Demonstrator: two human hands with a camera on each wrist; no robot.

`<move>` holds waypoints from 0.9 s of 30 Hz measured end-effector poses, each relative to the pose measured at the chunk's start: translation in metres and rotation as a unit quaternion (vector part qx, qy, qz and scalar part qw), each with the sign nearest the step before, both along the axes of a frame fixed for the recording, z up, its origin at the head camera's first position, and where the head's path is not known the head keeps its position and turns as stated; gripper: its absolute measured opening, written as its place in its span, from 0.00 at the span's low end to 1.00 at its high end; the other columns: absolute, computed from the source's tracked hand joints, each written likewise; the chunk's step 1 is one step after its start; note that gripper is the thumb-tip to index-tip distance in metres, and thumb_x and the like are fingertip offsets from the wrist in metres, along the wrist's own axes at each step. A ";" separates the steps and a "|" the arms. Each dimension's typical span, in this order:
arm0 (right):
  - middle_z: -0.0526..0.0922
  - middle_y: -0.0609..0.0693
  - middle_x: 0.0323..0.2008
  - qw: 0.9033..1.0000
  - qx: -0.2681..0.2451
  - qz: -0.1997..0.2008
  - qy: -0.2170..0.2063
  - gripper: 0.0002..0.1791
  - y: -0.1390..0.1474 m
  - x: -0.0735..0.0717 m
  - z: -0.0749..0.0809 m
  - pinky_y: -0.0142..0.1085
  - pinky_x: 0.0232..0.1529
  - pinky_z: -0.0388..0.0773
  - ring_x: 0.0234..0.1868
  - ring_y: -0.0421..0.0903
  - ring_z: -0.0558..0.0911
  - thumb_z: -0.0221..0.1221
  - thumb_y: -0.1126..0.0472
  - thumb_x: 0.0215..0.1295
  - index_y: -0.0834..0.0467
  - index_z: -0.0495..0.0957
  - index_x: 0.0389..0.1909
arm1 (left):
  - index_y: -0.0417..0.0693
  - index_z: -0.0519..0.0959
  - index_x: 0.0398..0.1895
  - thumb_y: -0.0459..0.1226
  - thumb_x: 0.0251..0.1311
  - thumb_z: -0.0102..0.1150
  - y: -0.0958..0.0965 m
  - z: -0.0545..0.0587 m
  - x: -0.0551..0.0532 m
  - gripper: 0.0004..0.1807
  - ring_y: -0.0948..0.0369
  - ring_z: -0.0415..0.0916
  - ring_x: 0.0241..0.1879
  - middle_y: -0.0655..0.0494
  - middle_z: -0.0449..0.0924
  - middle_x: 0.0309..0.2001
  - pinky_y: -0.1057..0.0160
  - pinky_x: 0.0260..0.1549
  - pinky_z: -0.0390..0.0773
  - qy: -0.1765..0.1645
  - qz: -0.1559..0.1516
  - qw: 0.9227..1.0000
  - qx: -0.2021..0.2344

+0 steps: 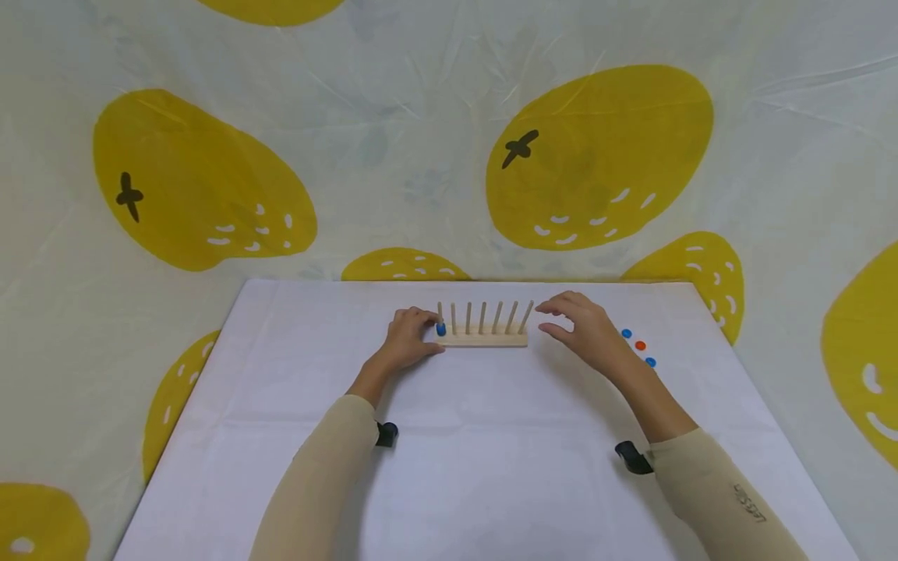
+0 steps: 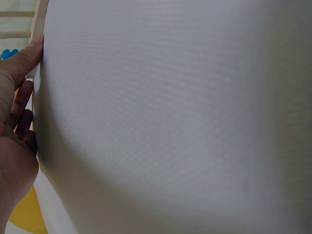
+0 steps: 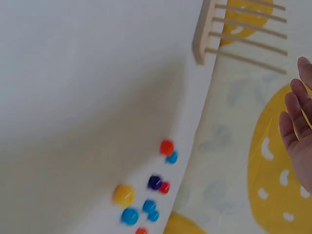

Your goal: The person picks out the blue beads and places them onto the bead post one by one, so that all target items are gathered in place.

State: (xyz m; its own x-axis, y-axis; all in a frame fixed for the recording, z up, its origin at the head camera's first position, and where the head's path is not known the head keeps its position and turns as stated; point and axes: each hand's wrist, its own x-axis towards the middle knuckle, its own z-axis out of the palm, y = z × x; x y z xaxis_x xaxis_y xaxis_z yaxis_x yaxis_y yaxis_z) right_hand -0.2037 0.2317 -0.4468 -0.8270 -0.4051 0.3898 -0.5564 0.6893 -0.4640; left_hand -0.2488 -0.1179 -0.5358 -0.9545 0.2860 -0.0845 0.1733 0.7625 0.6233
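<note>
A pale wooden rack with a row of upright pegs stands near the far side of the table. Blue beads sit low on its leftmost peg; the left wrist view shows them as blue lumps beside the thumb. My left hand holds the rack's left end, thumb at the front edge of the base and fingers around the far side. Just right of the last peg, my right hand hovers with fingers and thumb apart and nothing between them. In the right wrist view its fingers are loosely bent.
Several loose beads lie to the right of the rack, partly hidden by the right forearm in the head view. Among them are a yellow bead, an orange bead and a dark purple bead. A patterned cloth hangs behind the white table.
</note>
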 end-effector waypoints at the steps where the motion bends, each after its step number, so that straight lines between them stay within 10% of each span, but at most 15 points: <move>1: 0.86 0.51 0.47 1.000 0.001 -0.005 0.001 0.18 0.006 0.002 -0.002 0.48 0.47 0.83 0.47 0.49 0.83 0.74 0.66 0.59 0.58 0.85 0.50 | 0.51 0.79 0.63 0.46 0.55 0.78 0.000 0.000 0.000 0.32 0.48 0.61 0.69 0.50 0.76 0.60 0.45 0.70 0.61 -0.001 -0.001 1.000 -0.001; 15: 0.86 0.55 0.47 0.993 0.032 -0.095 -0.058 0.18 0.087 0.032 -0.038 0.46 0.42 0.83 0.43 0.54 0.84 0.73 0.66 0.60 0.60 0.84 0.51 | 0.51 0.79 0.63 0.46 0.55 0.78 0.001 0.001 0.001 0.32 0.48 0.62 0.69 0.50 0.77 0.60 0.44 0.70 0.61 0.004 0.000 1.000 -0.004; 23: 0.86 0.58 0.50 0.979 0.059 -0.150 -0.126 0.17 0.123 0.047 -0.044 0.29 0.42 0.78 0.45 0.54 0.82 0.69 0.60 0.66 0.59 0.84 0.55 | 0.52 0.79 0.63 0.46 0.55 0.78 0.002 0.002 0.001 0.32 0.48 0.62 0.69 0.50 0.76 0.61 0.44 0.70 0.61 0.002 0.003 1.000 -0.005; 27: 0.86 0.61 0.51 0.972 0.069 -0.157 -0.163 0.18 0.131 0.050 -0.049 0.39 0.46 0.82 0.47 0.56 0.81 0.68 0.59 0.68 0.59 0.83 0.56 | 0.51 0.79 0.63 0.46 0.55 0.78 0.001 0.002 0.001 0.31 0.48 0.62 0.69 0.50 0.77 0.60 0.44 0.70 0.61 0.005 0.004 1.000 -0.006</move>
